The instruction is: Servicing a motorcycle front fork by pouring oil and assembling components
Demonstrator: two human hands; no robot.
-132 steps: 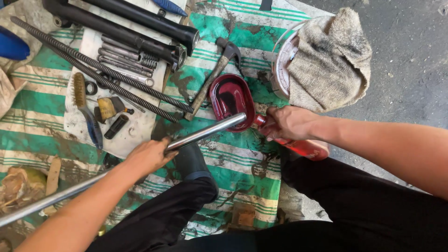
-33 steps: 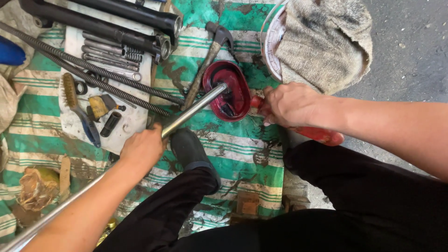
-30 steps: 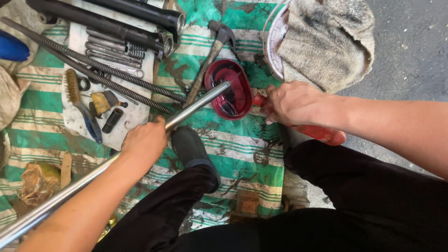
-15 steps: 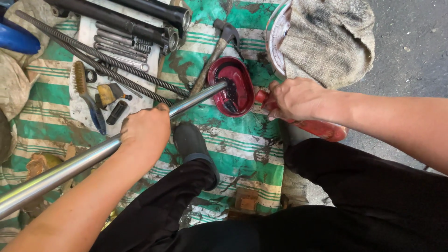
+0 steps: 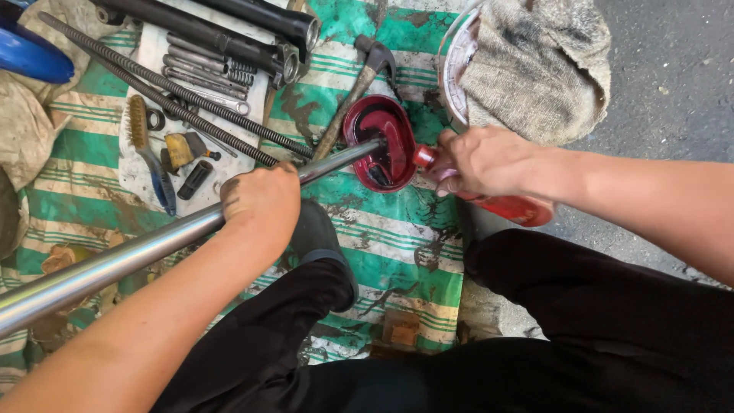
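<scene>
The scene is seen from a single head-worn camera, aimed steeply downward and slightly forward from above a seated person. The green-striped mat (image 5: 397, 252) is viewed at close range, with the far tools cut off by the top edge. The left hand (image 5: 260, 200) and right hand (image 5: 482, 160) are framed near centre, both forearms entering from the lower corners. Dark trouser legs (image 5: 535, 321) fill the bottom edge. No second view is provided, so no overlap is shared.

Both hands (image 5: 260, 200) (image 5: 480, 160) forward, fingers curled closed
</scene>
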